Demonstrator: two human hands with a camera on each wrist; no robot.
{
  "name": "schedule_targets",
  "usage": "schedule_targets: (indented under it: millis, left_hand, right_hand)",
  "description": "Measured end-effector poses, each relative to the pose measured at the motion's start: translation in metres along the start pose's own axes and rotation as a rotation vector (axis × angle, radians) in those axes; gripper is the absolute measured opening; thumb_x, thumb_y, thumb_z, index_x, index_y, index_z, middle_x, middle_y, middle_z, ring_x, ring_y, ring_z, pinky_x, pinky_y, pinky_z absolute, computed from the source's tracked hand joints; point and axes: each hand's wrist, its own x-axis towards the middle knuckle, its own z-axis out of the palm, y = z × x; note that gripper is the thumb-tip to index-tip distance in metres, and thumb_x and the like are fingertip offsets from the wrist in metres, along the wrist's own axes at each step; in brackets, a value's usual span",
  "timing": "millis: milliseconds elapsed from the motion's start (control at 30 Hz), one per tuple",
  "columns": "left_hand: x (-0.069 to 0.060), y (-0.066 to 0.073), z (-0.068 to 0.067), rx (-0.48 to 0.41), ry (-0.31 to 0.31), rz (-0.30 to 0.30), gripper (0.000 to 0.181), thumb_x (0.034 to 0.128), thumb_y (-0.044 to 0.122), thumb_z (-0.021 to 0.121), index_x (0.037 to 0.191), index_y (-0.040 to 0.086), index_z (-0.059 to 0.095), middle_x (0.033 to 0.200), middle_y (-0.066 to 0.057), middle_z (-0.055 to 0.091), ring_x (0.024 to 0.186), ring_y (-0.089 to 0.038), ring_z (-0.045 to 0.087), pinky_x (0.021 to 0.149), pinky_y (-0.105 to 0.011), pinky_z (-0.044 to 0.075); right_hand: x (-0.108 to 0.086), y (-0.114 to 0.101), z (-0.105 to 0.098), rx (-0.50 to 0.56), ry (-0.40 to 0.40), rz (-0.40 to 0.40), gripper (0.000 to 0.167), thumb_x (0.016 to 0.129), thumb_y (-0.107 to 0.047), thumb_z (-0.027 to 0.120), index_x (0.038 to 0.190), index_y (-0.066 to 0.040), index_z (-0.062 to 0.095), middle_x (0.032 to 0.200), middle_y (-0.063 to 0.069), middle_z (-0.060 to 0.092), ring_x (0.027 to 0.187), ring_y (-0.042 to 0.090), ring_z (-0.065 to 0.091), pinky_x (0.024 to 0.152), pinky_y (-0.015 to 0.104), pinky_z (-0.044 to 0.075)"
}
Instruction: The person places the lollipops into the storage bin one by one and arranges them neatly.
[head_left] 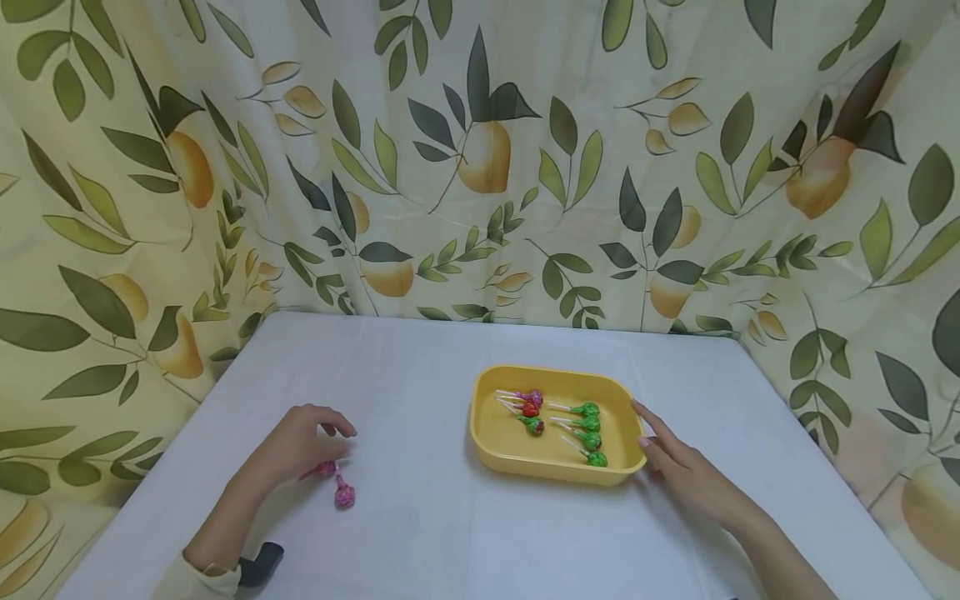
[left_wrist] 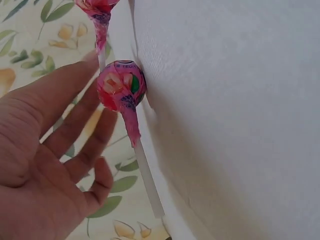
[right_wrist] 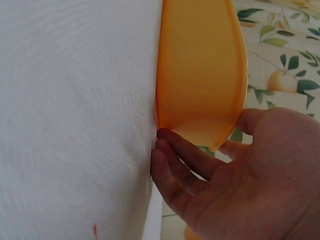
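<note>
Two pink-wrapped lollipops (head_left: 344, 495) lie on the white table, partly under my left hand (head_left: 303, 446). In the left wrist view one lollipop (left_wrist: 122, 87) shows whole, its white stick pointing down, and another (left_wrist: 98, 6) is cut off by the top edge. The left hand's fingers are loosely bent beside them, and none visibly closes round a stick. My right hand (head_left: 686, 479) holds the right end of a yellow tray (head_left: 495, 458), thumb at the rim and other fingers low against the outer wall (right_wrist: 200, 70). Inside the tray lie several green lollipops (head_left: 591, 440) and a red one (head_left: 530, 410).
The white tabletop (head_left: 405, 533) stretches between the left hand and the tray. A curtain (head_left: 480, 167) with leaves and orange fruit hangs behind the table and along both sides. A dark object (head_left: 261, 565) sits at the left wrist.
</note>
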Motion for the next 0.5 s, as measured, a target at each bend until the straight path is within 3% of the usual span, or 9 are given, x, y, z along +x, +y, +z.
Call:
schedule_targets:
  millis: [233,500]
  left_hand:
    - [-0.008,-0.008,-0.003,0.006,-0.02,-0.053,0.017,0.0803,0.005,0.085,0.095,0.013,0.08,0.094,-0.001,0.069,0.088,-0.022,0.058,0.076,-0.04,0.049]
    - [-0.016,-0.019,-0.01,0.015,-0.023,-0.067,0.021,0.078,0.015,0.09,0.096,0.013,0.08,0.097,-0.001,0.07,0.09,-0.022,0.06,0.077,-0.04,0.049]
  right_hand:
    - [0.001,0.0,0.0,-0.001,-0.001,-0.004,0.065,0.112,-0.046,0.04,0.167,-0.031,0.011,0.119,0.013,0.058,0.096,0.025,0.055,0.084,0.046,0.043]
    - [0.001,0.001,0.001,0.006,0.001,-0.014,0.063,0.112,-0.045,0.039,0.167,-0.032,0.01,0.096,0.009,0.056,0.091,0.024,0.054,0.083,0.045,0.041]
